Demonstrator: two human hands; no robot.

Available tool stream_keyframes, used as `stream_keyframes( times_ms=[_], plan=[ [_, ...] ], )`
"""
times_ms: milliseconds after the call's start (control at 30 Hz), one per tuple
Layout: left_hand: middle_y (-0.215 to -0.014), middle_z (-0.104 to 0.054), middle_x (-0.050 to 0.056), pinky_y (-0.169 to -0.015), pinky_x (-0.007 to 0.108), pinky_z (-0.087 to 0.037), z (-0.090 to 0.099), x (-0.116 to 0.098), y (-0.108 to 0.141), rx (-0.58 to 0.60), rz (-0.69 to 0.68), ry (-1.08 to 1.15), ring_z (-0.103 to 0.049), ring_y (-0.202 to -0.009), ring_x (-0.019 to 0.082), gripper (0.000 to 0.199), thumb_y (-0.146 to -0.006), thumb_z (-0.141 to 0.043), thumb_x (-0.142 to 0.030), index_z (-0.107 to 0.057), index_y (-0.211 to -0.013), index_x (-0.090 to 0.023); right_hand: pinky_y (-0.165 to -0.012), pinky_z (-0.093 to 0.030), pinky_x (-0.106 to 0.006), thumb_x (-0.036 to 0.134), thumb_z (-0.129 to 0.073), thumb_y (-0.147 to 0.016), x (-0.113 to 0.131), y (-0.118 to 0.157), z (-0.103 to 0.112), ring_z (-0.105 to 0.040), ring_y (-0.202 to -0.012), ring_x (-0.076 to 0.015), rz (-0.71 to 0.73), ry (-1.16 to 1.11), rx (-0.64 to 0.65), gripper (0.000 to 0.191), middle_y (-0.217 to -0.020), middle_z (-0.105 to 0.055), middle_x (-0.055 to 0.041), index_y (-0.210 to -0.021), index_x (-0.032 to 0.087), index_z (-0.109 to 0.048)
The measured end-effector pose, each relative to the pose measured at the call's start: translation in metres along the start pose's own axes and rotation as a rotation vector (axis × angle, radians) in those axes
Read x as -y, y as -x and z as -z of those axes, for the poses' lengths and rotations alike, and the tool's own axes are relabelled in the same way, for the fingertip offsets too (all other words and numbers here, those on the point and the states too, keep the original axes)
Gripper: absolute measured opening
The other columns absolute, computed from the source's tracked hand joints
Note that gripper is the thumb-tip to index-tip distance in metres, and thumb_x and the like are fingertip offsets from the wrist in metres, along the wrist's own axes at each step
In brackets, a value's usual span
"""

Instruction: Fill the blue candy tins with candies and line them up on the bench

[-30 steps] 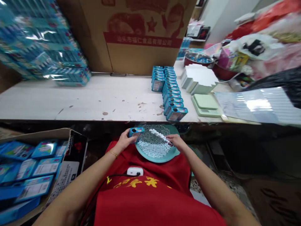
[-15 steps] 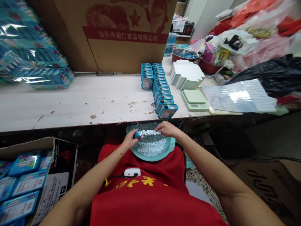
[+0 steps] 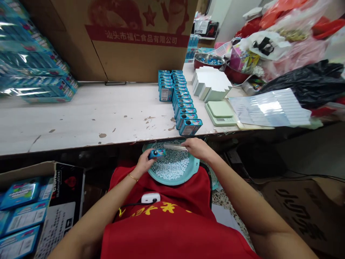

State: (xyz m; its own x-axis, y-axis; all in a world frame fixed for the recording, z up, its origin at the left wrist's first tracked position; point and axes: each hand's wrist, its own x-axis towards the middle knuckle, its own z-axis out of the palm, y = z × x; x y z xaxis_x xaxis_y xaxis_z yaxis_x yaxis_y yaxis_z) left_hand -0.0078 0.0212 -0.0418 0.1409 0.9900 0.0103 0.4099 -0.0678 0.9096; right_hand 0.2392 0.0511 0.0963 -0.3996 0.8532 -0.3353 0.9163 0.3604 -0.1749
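Observation:
My left hand point(image 3: 144, 162) grips a small blue candy tin point(image 3: 157, 153) over the near-left part of a turquoise basin point(image 3: 196, 167). The tin's narrow end, with a dark round spot, faces up towards me. In my right hand point(image 3: 198, 148), closed round its end, is a clear scoop point(image 3: 176, 147) shaped like a trough. It reaches left above the basin, its tip just behind the tin, and no pile of candies shows on it. Small white and pale blue candies point(image 3: 172, 167) fill the basin, which rests at my lap.
Blue tins point(image 3: 185, 111) stand in two rows on the white table point(image 3: 67, 122). Right of them are stacked white card pieces point(image 3: 211, 84) and a pale green scale point(image 3: 221, 113). A large carton point(image 3: 129, 59) stands behind; an open box point(image 3: 55, 180) of blue packs sits lower left.
The heap of candies that lay along the scoop at the tin's mouth is gone from the scoop. The tin has turned so its end faces up. The view has shifted slightly.

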Motion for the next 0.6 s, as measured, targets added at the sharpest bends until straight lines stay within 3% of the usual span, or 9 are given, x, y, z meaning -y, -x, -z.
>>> stream_keyframes(
  times_ms=[67, 133, 233, 300, 433, 600],
  plan=[
    [-0.1, -0.061, 0.006, -0.087, 0.032, -0.042, 0.006, -0.004, 0.003, -0.019, 0.031, 0.025, -0.056, -0.093, 0.019, 0.043, -0.065, -0.06, -0.028, -0.055, -0.106, -0.015, -0.08, -0.039, -0.024, 0.013, -0.042, -0.08, -0.016, -0.004, -0.038, -0.056, -0.101, -0.0192, -0.097, -0.051, 0.046, 0.034, -0.105, -0.065, -0.0055, -0.102, 0.025, -0.066],
    [-0.097, -0.061, 0.005, -0.086, 0.032, -0.042, 0.012, -0.008, 0.005, -0.049, 0.058, 0.048, -0.056, -0.091, 0.018, 0.044, -0.065, -0.06, -0.029, -0.054, -0.106, -0.015, -0.079, -0.04, -0.025, 0.01, -0.041, -0.08, -0.017, -0.011, -0.082, -0.057, -0.1, -0.0206, -0.215, -0.066, 0.101, 0.036, -0.105, -0.064, -0.0104, -0.105, 0.02, -0.065],
    [-0.094, -0.061, 0.004, -0.085, 0.031, -0.043, 0.017, -0.012, 0.009, -0.059, 0.078, 0.067, -0.056, -0.089, 0.017, 0.043, -0.064, -0.061, -0.03, -0.055, -0.104, -0.015, -0.08, -0.041, -0.029, 0.006, -0.035, -0.082, 0.007, -0.023, -0.139, -0.057, -0.099, -0.0228, -0.238, -0.101, 0.133, 0.038, -0.106, -0.062, -0.018, -0.108, 0.012, -0.062],
    [-0.093, -0.061, 0.004, -0.084, 0.03, -0.043, 0.019, -0.015, 0.01, -0.073, 0.088, 0.078, -0.056, -0.087, 0.017, 0.043, -0.063, -0.061, -0.031, -0.055, -0.102, -0.014, -0.082, -0.041, -0.031, 0.006, -0.034, -0.082, 0.022, -0.028, -0.16, -0.056, -0.101, -0.024, -0.21, -0.151, 0.15, 0.039, -0.108, -0.061, -0.0194, -0.108, 0.01, -0.062],
    [-0.089, -0.062, 0.003, -0.081, 0.029, -0.044, 0.021, -0.018, 0.011, -0.122, 0.115, 0.093, -0.056, -0.082, 0.016, 0.038, -0.062, -0.062, -0.031, -0.056, -0.095, -0.013, -0.082, -0.041, -0.027, 0.003, -0.045, -0.074, 0.023, -0.032, -0.171, -0.057, -0.099, -0.0212, -0.103, -0.318, 0.212, 0.04, -0.107, -0.065, -0.0096, -0.104, 0.018, -0.066],
    [-0.09, -0.062, 0.003, -0.082, 0.029, -0.044, 0.023, -0.017, 0.009, -0.124, 0.111, 0.148, -0.056, -0.082, 0.015, 0.04, -0.062, -0.063, -0.032, -0.055, -0.095, -0.013, -0.063, -0.045, -0.021, 0.007, -0.047, -0.069, 0.001, -0.024, -0.155, -0.059, -0.072, -0.0145, -0.069, -0.558, 0.243, 0.043, -0.084, -0.07, -0.0003, -0.105, 0.019, -0.067]
  ],
)
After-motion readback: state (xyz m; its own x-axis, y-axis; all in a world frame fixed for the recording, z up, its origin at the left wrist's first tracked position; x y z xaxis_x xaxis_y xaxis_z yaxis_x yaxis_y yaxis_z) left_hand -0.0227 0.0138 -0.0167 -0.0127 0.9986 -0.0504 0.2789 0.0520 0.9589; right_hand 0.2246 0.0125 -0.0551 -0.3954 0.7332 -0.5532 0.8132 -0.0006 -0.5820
